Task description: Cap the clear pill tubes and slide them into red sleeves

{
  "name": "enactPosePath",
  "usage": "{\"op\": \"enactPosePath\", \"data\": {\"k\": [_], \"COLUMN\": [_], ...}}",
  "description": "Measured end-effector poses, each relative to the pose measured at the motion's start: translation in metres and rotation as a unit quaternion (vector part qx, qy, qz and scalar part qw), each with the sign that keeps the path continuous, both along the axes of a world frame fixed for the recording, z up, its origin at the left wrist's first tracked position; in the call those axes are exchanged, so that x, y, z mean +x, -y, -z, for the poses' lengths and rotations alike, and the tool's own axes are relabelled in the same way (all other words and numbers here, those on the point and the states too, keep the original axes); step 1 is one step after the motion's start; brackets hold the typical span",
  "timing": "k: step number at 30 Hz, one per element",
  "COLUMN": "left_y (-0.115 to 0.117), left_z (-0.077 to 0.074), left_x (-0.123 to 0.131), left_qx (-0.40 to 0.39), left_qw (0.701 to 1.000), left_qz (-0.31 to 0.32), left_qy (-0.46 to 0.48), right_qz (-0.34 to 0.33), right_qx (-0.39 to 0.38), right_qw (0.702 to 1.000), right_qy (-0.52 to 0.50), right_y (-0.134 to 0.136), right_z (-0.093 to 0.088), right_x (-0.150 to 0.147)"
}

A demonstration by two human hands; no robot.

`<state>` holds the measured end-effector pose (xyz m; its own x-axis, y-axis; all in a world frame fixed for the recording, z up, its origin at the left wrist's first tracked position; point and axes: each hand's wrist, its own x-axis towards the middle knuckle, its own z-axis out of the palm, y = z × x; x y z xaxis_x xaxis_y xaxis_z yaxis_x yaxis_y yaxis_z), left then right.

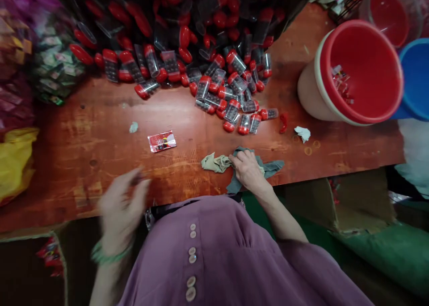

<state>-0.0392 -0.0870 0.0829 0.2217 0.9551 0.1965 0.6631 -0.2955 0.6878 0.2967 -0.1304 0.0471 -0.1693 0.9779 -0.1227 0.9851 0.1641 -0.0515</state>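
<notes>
My right hand [248, 168] is closed on a rumpled cloth at the table's front edge. The grey-green part of the cloth [274, 167] spreads under and beside the hand. A twisted beige strip [214, 163] sticks out to the left of the fingers. My left hand [122, 203], blurred by motion, hovers over the front left of the table with thumb and fingers apart and nothing visible between them. Ahead of it lies a flat red printed packet [161, 141].
A heap of clear tubes with red caps [231, 111] covers the back of the wooden table [187, 180]. Red [372, 91] and blue [417, 80] buckets stand at right. Bagged packets [56, 55] and a yellow bag [16, 163] lie left. White scraps [302, 133] and rubber bands [307, 151] are scattered.
</notes>
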Motion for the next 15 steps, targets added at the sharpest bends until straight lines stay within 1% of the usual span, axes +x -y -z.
{"op": "enactPosePath", "data": {"k": [1,2,3,5,6,8,10,13,15], "left_y": [-0.012,-0.021,-0.028,-0.034,-0.033,-0.03,-0.028,-0.031,-0.034], "left_z": [0.01,0.018,0.024,0.032,0.034,0.039,0.046,0.058,0.062], "left_x": [0.031,0.061,0.089,0.132,0.146,0.161,0.165,0.166,0.167], "left_qx": [0.016,0.022,0.034,0.049,0.058,0.079,0.102,0.119,0.115], "left_qw": [0.998,0.989,0.978,0.952,0.939,0.921,0.915,0.924,0.936], "left_qz": [0.065,0.138,0.192,0.253,0.275,0.303,0.317,0.305,0.285], "left_qy": [-0.016,-0.038,-0.072,-0.165,-0.199,-0.232,-0.229,-0.197,-0.169], "right_qz": [-0.005,-0.008,-0.011,-0.012,-0.01,-0.004,0.002,0.006,0.01], "right_qx": [0.016,0.032,0.046,0.07,0.081,0.099,0.103,0.068,0.053], "right_qw": [1.0,0.999,0.998,0.996,0.995,0.992,0.989,0.982,0.977], "right_qy": [-0.013,-0.025,-0.036,-0.053,-0.06,-0.077,-0.106,-0.176,-0.208], "right_y": [-0.001,-0.002,-0.002,-0.003,-0.004,-0.005,-0.008,-0.019,-0.033], "right_z": [0.002,0.004,0.005,0.007,0.008,0.008,0.007,-0.001,-0.01], "right_x": [0.002,0.004,0.007,0.01,0.011,0.012,0.013,0.018,0.025]}}
